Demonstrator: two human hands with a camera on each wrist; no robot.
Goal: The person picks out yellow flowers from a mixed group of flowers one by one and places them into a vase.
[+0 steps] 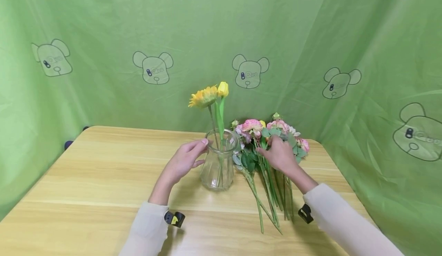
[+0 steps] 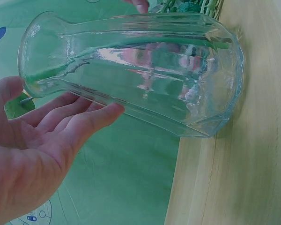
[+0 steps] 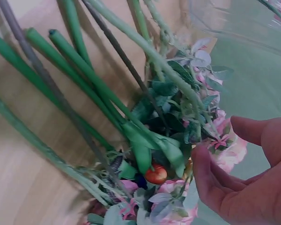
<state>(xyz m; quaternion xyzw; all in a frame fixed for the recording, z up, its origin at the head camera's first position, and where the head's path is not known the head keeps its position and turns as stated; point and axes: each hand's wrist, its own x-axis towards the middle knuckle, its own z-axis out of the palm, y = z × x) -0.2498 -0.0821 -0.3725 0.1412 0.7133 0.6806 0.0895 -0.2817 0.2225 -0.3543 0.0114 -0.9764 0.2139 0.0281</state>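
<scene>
A clear glass vase [image 1: 217,171] stands upright on the table, holding a yellow-orange daisy-like flower [image 1: 204,96] and a yellow tulip [image 1: 223,90]. My left hand [image 1: 186,158] is at the vase's left side, fingertips touching the glass near its neck; in the left wrist view its fingers [image 2: 96,119] are stretched along the glass rather than wrapped round it. To the right of the vase lies a pile of artificial flowers [image 1: 252,127] with pink blooms and long green stems. Over that pile reaches my right hand [image 1: 279,154], thumb and fingers apart among the blooms, with nothing visibly gripped.
The flower stems [image 1: 271,202] point toward the near edge of the wooden table [image 1: 103,179]. A small red-orange bud or fruit [image 3: 156,174] sits among the leaves. Green cloth [image 1: 207,25] with printed bear heads hangs behind and at both sides.
</scene>
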